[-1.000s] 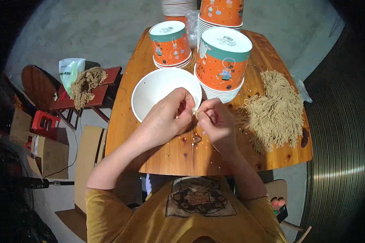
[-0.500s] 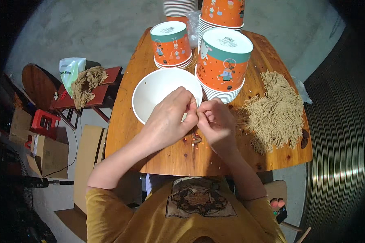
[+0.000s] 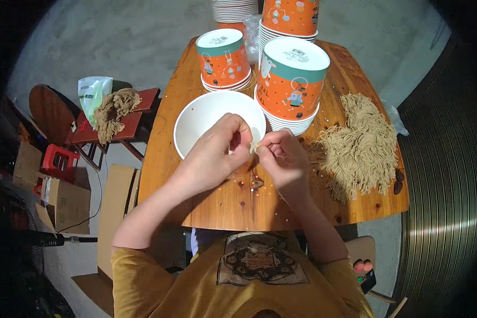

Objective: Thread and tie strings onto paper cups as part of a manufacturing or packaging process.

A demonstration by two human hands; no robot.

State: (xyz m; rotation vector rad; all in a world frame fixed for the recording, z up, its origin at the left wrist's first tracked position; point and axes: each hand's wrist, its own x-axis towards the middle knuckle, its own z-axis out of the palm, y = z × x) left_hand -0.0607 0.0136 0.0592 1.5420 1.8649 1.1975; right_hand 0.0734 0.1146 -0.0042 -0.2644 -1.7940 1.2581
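Observation:
A paper bucket with a white inside faces up on the wooden table, a small hole showing near its left rim. My left hand reaches over its right side, thumb and fingers pinched together. Close against it, my right hand pinches too, just outside the bucket's right rim. A short bit of tan cord shows between the fingertips of both hands. Most of this cord is hidden by the fingers. A heap of tan cords lies to the right of my right hand.
Upside-down orange buckets stand stacked behind my hands, with a smaller stack to their left and taller ones beyond. Tiny paper dots lie on the wooden table. At left, a red bench carries more cord and a bag.
My fingertips have drawn slightly apart, and the bit of tan cord between them shows more. The bucket has shifted a little to the right.

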